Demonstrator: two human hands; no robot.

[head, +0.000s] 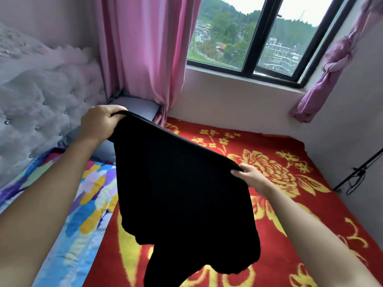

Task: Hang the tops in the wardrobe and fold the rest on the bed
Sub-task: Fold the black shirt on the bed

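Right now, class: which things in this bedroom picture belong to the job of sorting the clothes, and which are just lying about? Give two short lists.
Part of the job:
black garment
left hand gripping one corner
right hand gripping the other
red floral blanket on the bed

Just there:
colourful quilt
pink curtain
window
tufted headboard

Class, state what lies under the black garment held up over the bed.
Under the black garment, held by the left hand and right hand, lies the red floral blanket. The part right behind the cloth is hidden.
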